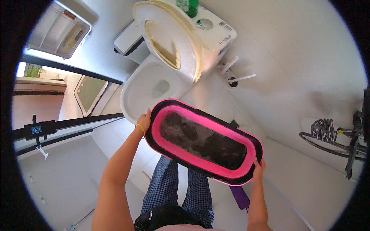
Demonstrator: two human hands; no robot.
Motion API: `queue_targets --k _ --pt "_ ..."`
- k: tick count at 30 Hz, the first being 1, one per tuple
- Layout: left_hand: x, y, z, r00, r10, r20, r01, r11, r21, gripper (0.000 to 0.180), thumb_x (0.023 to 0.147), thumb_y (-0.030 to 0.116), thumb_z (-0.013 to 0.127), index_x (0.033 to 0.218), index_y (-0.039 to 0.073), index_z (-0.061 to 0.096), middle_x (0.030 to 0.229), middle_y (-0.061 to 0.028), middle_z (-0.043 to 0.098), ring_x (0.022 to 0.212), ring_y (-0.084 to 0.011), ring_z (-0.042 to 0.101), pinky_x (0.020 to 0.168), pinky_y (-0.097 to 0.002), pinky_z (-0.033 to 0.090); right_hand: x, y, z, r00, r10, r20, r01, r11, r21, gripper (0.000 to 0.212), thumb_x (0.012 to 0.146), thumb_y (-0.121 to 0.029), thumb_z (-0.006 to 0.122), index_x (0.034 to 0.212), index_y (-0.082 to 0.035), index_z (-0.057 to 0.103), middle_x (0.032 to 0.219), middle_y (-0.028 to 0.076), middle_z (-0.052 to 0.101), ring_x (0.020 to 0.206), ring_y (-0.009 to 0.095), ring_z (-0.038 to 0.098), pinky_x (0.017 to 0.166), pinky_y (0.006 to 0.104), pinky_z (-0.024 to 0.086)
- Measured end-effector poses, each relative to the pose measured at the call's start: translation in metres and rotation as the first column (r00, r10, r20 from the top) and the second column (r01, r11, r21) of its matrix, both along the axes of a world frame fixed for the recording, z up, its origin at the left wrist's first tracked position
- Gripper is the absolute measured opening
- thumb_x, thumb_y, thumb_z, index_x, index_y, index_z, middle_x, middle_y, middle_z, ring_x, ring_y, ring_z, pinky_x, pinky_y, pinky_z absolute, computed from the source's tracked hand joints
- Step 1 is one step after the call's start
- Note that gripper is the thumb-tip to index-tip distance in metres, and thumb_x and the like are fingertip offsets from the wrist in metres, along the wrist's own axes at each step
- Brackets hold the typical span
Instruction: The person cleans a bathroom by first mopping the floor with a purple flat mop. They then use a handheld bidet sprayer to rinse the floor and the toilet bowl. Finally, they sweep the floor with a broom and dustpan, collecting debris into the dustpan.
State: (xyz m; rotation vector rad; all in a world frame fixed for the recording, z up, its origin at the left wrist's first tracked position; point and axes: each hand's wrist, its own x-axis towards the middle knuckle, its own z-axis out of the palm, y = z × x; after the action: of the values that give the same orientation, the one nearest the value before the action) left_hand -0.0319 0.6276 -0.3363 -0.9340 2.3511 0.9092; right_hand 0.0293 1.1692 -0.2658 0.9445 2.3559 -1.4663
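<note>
Out in front of me is a long oval basin (185, 112), pink inside with a black rim. Dark, murky water or grime (204, 144) covers its bottom; which of the two I cannot tell. My left hand (143, 121) grips its left end, with a yellow band on the wrist. At the lower right end, my right hand (259, 170) is closed round the rim. The basin is tilted, its left end farther from me. Just beyond that end is a white toilet bowl (130, 85), with its padded cream seat and lid (173, 34) raised.
A green bottle (189, 7) stands on the cistern. Two white-handled brushes (233, 79) stand by the right wall, where a coiled black hose (325, 131) hangs. A black-framed glass panel (58, 173) is at left. Something purple (239, 198) lies below the basin.
</note>
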Motion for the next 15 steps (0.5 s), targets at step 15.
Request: queue_targets --k 15 --pt "-0.069 -0.064 -0.029 0.971 0.219 0.1 -0.231 0.964 0.129 0.09 0.077 0.063 0.011 0.109 -0.017 0.037 0.111 -0.034 0.04 0.111 -0.0405 0.036 0.094 -0.039 0.025 0.006 -0.149 0.119 0.965 -0.248 0.082 0.261 0.923 -0.282 0.035 0.055 0.007 0.048 0.09 0.001 0.053 0.082 0.007 0.056 0.07 0.019 0.053 0.066 0.0294 0.044"
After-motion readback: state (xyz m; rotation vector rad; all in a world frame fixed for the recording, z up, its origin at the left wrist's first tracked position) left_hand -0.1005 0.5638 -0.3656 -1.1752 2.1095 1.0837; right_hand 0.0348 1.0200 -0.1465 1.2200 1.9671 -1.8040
